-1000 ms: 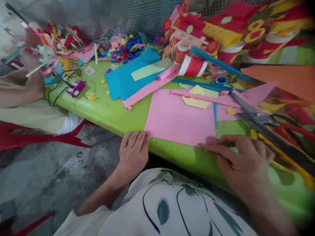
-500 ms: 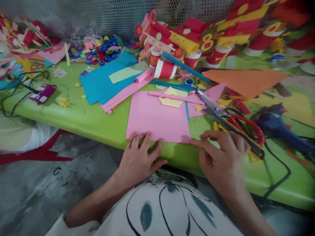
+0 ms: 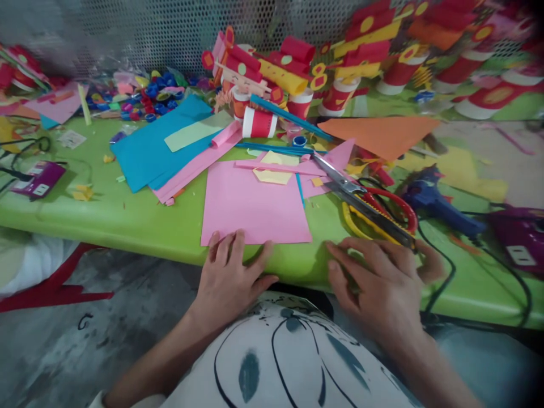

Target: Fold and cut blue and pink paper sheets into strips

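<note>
A pink sheet [image 3: 255, 209] lies flat at the table's front edge. My left hand [image 3: 232, 266] rests its spread fingertips on the sheet's lower left edge and holds nothing. Apart from the sheet, to its right, my right hand [image 3: 378, 277] hovers low over the table edge with its fingers parted and nothing visible in them. Just beyond its knuckles lie scissors [image 3: 382, 198] with red and yellow handles and a dark-bodied cutter knife [image 3: 382, 218], whose near end comes close to the fingers. A pink strip [image 3: 276, 167] and a pale yellow cut piece [image 3: 274, 177] overlap the sheet's far edge.
Blue sheets [image 3: 170, 141] lie to the left, with an orange sheet [image 3: 382, 133] at the back right. A blue glue gun [image 3: 442, 201] and its cable are on the right. Red paper-cup figures [image 3: 340, 93] stand along the back, near a tipped cup [image 3: 259, 122].
My view has turned to the right. My right hand has drawn away from the pink sheet's lower right corner, and its fingers have spread. My left hand stays on the sheet.
</note>
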### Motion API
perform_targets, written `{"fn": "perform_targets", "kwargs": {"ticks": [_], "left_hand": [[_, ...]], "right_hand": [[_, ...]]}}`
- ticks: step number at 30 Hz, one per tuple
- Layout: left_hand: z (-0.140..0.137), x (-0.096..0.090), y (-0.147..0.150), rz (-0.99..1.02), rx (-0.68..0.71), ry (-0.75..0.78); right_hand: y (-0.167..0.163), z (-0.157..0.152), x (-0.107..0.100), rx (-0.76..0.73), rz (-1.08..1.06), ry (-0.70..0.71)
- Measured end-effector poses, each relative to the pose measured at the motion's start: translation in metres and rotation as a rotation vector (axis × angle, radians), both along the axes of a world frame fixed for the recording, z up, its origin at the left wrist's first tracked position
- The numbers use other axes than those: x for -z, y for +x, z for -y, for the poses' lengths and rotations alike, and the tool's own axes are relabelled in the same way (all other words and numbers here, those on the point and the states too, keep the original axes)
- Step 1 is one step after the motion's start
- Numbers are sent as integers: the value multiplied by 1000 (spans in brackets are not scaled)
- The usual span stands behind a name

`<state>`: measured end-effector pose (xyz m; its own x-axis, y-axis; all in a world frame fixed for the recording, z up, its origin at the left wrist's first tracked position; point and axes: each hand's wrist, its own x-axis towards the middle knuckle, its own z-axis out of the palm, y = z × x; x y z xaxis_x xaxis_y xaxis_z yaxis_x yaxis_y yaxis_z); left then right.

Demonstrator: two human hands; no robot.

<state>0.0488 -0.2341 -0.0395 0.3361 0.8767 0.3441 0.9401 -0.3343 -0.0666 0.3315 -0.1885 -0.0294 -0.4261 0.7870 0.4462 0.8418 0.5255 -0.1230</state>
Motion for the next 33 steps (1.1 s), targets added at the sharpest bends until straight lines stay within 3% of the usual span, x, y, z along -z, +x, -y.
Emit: {"fn": "perform_targets", "kwargs": {"ticks": [3, 9, 13, 16, 21, 26, 33], "left_hand": [[-1, 0, 2, 0, -4, 20], [0, -2, -5, 81, 27, 40], [2, -6, -41, 312, -11, 78], [0, -12, -77, 377, -78, 59], [-8, -20, -113, 477, 52, -98], [-9, -14, -122, 436, 121, -87], [-8, -7, -119, 530, 80, -75]], "right_hand": [[-10, -2, -6, -24, -59, 94], [-44, -32, -10, -274, -26, 35], [-40, -44, -6, -330, 6, 44], [-31, -49, -4, -390, 37, 2], [-20, -59, 2, -498, 120, -28], [-16, -64, 1, -526, 102, 109], [-16, -64, -1, -516, 156, 172]]}}
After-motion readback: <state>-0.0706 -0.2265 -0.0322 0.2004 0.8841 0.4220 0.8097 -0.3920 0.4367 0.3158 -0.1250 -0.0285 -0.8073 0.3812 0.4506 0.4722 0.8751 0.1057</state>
